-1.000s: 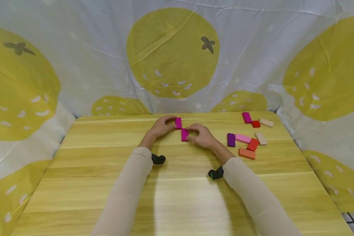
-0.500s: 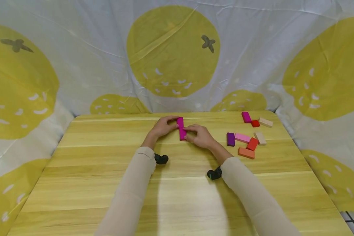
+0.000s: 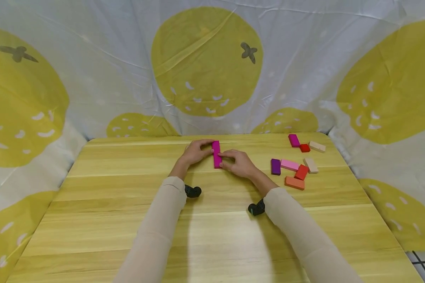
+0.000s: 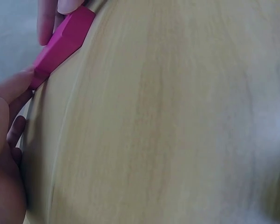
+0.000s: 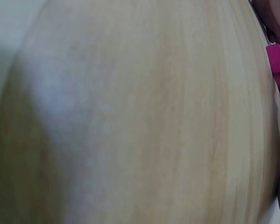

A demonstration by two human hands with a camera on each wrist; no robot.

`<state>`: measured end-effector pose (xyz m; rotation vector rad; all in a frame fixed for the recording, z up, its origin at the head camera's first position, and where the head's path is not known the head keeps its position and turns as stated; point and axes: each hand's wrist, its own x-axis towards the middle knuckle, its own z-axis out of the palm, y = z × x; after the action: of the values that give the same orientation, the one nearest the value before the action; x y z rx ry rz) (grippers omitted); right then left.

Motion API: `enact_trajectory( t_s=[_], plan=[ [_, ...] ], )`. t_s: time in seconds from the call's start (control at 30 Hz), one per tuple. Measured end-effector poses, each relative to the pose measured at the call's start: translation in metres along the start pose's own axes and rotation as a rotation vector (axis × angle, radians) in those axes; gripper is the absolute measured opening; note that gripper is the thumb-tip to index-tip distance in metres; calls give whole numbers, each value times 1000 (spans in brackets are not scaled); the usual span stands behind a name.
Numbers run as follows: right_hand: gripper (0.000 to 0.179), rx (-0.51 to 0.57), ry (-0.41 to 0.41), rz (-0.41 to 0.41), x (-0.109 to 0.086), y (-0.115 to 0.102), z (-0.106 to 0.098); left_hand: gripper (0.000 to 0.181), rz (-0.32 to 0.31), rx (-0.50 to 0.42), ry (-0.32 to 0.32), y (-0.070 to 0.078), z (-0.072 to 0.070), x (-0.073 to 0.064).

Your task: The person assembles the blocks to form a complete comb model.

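Tabletop [image 3: 219, 236] in the head view bears a far magenta block [image 3: 216, 146] and a near magenta block [image 3: 217, 162] end to end, the left hand [image 3: 195, 151] pinching the former and the right hand [image 3: 239, 163] the latter, digits parted about a block's length, the right hand standing between this pair and a purple block [image 3: 275, 167], a pink block [image 3: 289, 164], an orange block [image 3: 294, 182] and other loose blocks [image 3: 301, 172]. In the left wrist view, fingers [image 4: 46, 23] hide parts of the magenta; in the right wrist view, the frame edge crops hand and magenta alike.
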<state>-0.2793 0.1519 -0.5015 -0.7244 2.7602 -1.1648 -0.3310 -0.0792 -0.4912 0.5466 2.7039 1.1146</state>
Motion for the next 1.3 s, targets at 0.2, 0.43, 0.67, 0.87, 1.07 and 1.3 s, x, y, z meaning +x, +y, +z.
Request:
enact_trajectory(
  t_s=[0.2,0.43,0.67,0.87,1.07,1.3],
  plan=[
    [42,-8,-7,-9,0,0,1,49,5,12,-3,0,1,-1],
    [42,-4,0,-18,1,-1,0,49,-3,13,2,0,0,1],
    [47,194,28,109,0,-1,-4,55,-12,-131,-10,-3,-4,0],
    [48,383,45,175,-10,1,-19,65,41,-128,-72,-4,-5,-4],
    [48,306,55,153,-29,7,-60,72,123,133,-74,1,-2,-12],
    [48,209,51,157,-55,21,-101,68,170,149,-97,4,0,-18]
  ],
)
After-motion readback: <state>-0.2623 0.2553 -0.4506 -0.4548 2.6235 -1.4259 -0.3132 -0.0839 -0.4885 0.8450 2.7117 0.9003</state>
